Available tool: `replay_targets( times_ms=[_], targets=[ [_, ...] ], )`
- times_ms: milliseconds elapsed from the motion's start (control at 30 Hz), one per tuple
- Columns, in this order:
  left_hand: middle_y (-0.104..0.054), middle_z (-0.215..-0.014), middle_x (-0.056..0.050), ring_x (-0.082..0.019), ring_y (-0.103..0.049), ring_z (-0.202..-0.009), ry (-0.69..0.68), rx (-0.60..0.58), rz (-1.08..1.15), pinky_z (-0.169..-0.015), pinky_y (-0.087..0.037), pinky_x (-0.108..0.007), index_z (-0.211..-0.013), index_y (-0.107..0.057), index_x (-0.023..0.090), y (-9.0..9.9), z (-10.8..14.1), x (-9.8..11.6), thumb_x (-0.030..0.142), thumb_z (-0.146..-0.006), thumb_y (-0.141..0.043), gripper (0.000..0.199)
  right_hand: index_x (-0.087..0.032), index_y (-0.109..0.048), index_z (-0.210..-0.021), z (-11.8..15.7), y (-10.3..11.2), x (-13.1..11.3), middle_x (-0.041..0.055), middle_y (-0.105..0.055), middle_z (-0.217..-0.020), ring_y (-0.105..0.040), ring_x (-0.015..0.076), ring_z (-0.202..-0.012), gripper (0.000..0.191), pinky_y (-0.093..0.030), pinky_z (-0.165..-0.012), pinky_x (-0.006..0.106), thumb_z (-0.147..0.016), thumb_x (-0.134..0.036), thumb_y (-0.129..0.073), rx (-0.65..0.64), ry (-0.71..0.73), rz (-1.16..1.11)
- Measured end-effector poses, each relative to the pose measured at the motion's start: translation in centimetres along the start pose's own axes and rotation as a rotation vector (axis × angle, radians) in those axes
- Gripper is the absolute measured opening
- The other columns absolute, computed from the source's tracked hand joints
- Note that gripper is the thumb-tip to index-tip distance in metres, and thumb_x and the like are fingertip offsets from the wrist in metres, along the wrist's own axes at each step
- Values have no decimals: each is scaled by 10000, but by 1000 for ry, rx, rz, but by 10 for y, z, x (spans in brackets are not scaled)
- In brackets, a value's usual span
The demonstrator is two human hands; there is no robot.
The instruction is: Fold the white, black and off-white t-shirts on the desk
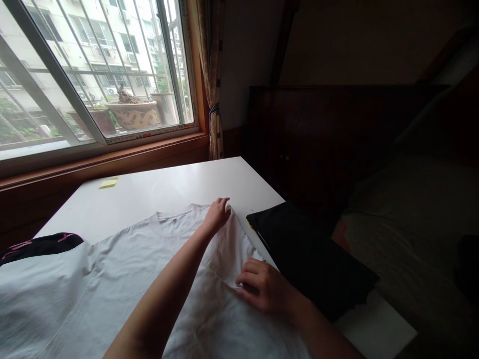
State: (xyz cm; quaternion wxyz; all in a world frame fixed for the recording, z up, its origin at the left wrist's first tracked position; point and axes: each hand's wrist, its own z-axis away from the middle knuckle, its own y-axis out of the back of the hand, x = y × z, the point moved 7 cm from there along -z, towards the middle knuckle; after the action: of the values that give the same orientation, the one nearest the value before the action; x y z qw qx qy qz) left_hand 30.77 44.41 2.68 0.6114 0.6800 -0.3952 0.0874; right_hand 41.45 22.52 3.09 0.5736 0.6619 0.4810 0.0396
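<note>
A white T-shirt (138,269) lies spread over the white table, its round collar toward the far side and its cloth wrinkled. My left hand (218,215) reaches across to the shoulder right of the collar, fingers bent and closed on the cloth there. Nearer to me, my right hand (262,285) is at the right sleeve and armpit, with curled fingers gripping a fold; part of its grip is hidden. At the far left, a black cloth with pink markings (45,245) shows beyond the shirt's other sleeve.
Folded black cloth (307,259) lies on the table's right side, close to my right hand. A small yellow paper pad (109,183) rests near the back left of the white table (179,179). Behind stand a barred window and a tied curtain (214,94); the right side is dark.
</note>
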Motion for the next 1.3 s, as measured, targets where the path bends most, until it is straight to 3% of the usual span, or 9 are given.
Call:
replay_targets(
  times_ms=[133, 267, 433, 700, 900, 1067, 1200, 1300],
  targets=[
    [-480, -1585, -122, -273, -391, -1495, -208, -71, -119, -1253, -295, -459, -1423, -579, 216, -9, 32, 16, 248, -1011, -489, 423, -214, -678, -1061, 7, 27, 7, 43, -690, -941, -646, 189, -897, 178, -512, -849, 331, -1023, -162, -512, 114, -54, 46],
    [-400, -1647, -142, -277, -321, -1547, -297, -169, -205, -1269, -247, -509, -1530, -470, 194, -24, 56, 13, 322, -1036, -472, 510, -247, -655, -1184, 22, 50, 26, 57, -691, -1050, -643, 233, -986, 290, -520, -886, 377, -955, -92, -568, 172, -197, 289],
    [-347, -1673, -125, -281, -253, -1574, -281, -212, -278, -1280, -164, -562, -1582, -396, 237, -31, 55, 3, 418, -1054, -445, 560, -242, -652, -1137, 25, 45, 37, 67, -680, -1025, -622, 251, -942, 307, -490, -811, 368, -871, -91, -672, 125, -265, 546],
    [-306, -1690, -102, -292, -218, -1583, -234, -236, -331, -1277, -151, -572, -1617, -330, 230, -30, 41, -1, 493, -1066, -374, 612, -224, -575, -812, 27, 36, 44, 29, -608, -848, -576, 209, -800, 211, -398, -717, 347, -825, -17, -612, 123, -307, 667],
    [-315, -1693, -80, -314, -218, -1581, -221, -225, -344, -1272, -143, -589, -1617, -332, 276, -27, 39, -2, 500, -1059, -393, 604, -228, -563, -809, 31, 36, 40, 33, -608, -833, -565, 220, -810, 201, -387, -715, 351, -854, -41, -623, 114, -297, 666],
    [-282, -1699, -123, -349, -188, -1585, -227, -201, -359, -1251, -149, -651, -1614, -333, 231, -26, 44, 7, 474, -1064, -387, 604, -228, -577, -814, 36, 37, 34, 39, -619, -835, -565, 230, -829, 180, -397, -729, 370, -906, -76, -607, 94, -284, 667],
    [-297, -1694, -130, -298, -178, -1593, -290, -189, -363, -1281, -106, -582, -1586, -382, 198, -26, 60, 20, 412, -1074, -377, 556, -220, -631, -863, 38, 43, 28, 57, -635, -852, -580, 243, -849, 150, -435, -765, 382, -938, -101, -577, 129, -289, 612],
    [-393, -1650, -139, -280, -261, -1571, -372, -182, -350, -1291, -116, -537, -1553, -438, 182, -29, 73, 28, 376, -1080, -363, 517, -203, -687, -1044, 27, 49, 24, 93, -685, -984, -615, 260, -929, 200, -488, -845, 408, -966, -99, -535, 201, -263, 539]
  ],
)
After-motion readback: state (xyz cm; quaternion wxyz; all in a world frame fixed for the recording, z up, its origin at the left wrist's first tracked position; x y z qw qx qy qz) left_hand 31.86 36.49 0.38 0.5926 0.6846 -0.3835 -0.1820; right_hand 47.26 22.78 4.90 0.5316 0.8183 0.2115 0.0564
